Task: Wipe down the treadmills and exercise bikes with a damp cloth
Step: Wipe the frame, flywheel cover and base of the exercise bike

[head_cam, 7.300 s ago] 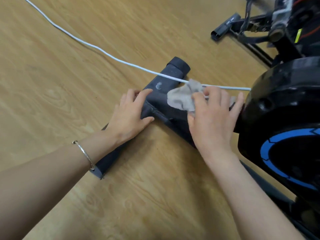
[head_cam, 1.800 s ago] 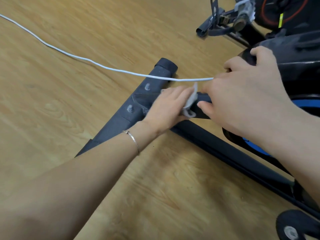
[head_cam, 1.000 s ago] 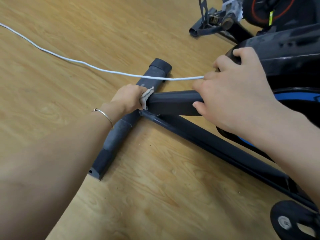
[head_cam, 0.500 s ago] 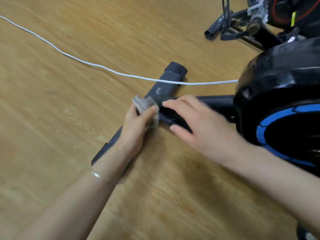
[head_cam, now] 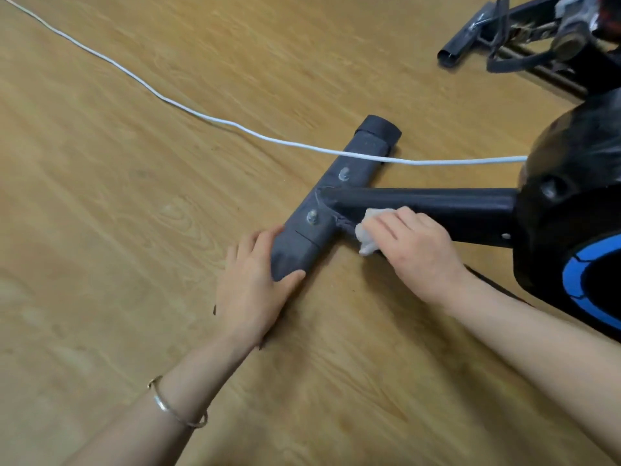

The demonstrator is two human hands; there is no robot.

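Head camera looks down at a light brown wooden floor (head_cam: 100, 230) where a black exercise bike (head_cam: 571, 196) with a blue ring (head_cam: 578, 284) on its round side sits at the right. A dark grey floor bar (head_cam: 356, 176) lies flat under the front of the bike and runs from near left to far right. A black frame tube (head_cam: 420, 200) joins it from the right. Two shiny silver bolts (head_cam: 312, 216) sit on top of the bar. The left grip (head_cam: 255, 284), a bare hand, wraps around the near part of the bar, with its fingers on the left side and its thumb on the right side. The right grip (head_cam: 413, 247), also a bare hand, curls over a small pale grey cloth (head_cam: 366, 230) and presses it where the tube meets the bar, on the near side. A thin white cable (head_cam: 201, 116) runs from the far left across the floor, over the far part of the bar, to the bike. A thin silver bracelet (head_cam: 174, 412) is on the left wrist. Another black machine (head_cam: 504, 28) stands at the far right.
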